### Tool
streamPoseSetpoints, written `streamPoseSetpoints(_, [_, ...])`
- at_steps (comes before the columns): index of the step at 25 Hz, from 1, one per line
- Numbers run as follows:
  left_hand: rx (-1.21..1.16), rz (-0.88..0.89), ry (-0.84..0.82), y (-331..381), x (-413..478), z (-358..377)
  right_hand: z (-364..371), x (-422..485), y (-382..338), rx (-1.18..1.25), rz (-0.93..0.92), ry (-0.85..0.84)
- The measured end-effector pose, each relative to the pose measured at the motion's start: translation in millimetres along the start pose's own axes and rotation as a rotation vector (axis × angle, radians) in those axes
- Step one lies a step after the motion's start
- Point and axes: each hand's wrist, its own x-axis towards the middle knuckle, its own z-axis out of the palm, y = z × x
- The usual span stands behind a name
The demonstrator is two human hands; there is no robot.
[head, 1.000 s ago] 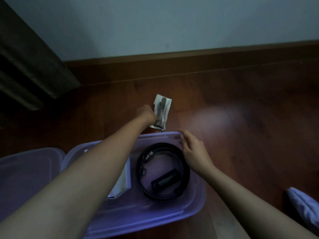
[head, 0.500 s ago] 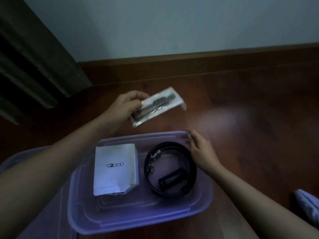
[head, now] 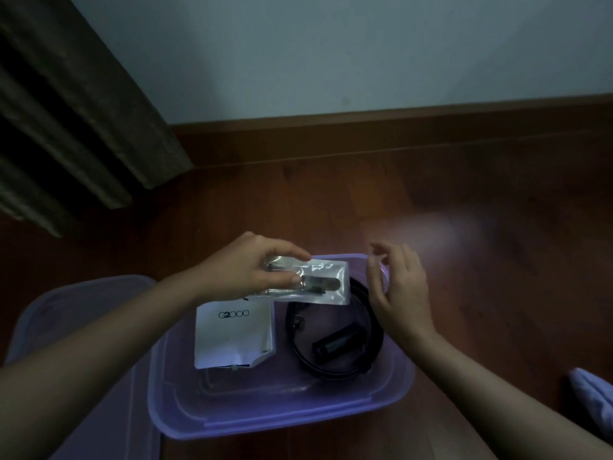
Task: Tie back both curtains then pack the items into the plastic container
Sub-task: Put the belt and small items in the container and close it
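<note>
A purple plastic container (head: pixel 282 416) sits on the wooden floor in front of me. Inside lie a white G2000 box (head: pixel 232 336) on the left and a coiled black belt (head: pixel 335 346) on the right. My left hand (head: pixel 245 267) pinches a clear plastic packet (head: pixel 318 283) with a dark metal piece in it, held flat above the container's far edge. My right hand (head: pixel 398 287) hovers just right of the packet over the container's far right corner, fingers loosely spread and holding nothing.
The container's purple lid (head: pixel 76 327) lies on the floor to the left. A dark curtain (head: pixel 66 111) hangs at the upper left by the wall and wooden skirting. A pale cloth (head: pixel 593 396) shows at the right edge.
My left hand has lifted the packet off the floor and brought it back over the container. My right hand has let go of the container's rim and risen beside the packet.
</note>
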Motion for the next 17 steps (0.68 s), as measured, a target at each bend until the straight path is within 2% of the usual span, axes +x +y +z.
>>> streamPoseSetpoints(2, [-0.074,0.003,0.017,2,-3,3,-4,-9,-23,0.071,0.053,-0.116])
streamPoseSetpoints(4, [-0.151,0.019,0.051,3,-6,9,-2,-14,-38,0.267,0.272,-0.229])
streamPoseSetpoints(5, [-0.152,0.025,0.071,1,-6,13,-1,-14,-40,0.423,0.378,-0.232])
streamPoseSetpoints(7, [-0.063,0.052,0.087,-7,-4,23,3,-15,-40,0.702,0.525,-0.19])
streamPoseSetpoints(9, [0.122,0.141,0.092,-16,-1,30,10,-18,-33,0.818,0.625,-0.167])
streamPoseSetpoints(13, [0.534,0.293,0.099,-27,6,48,20,-17,-23,0.576,0.626,-0.133])
streamPoseSetpoints(17, [0.937,0.366,0.25,-30,16,64,24,-11,-21,0.272,0.464,-0.194])
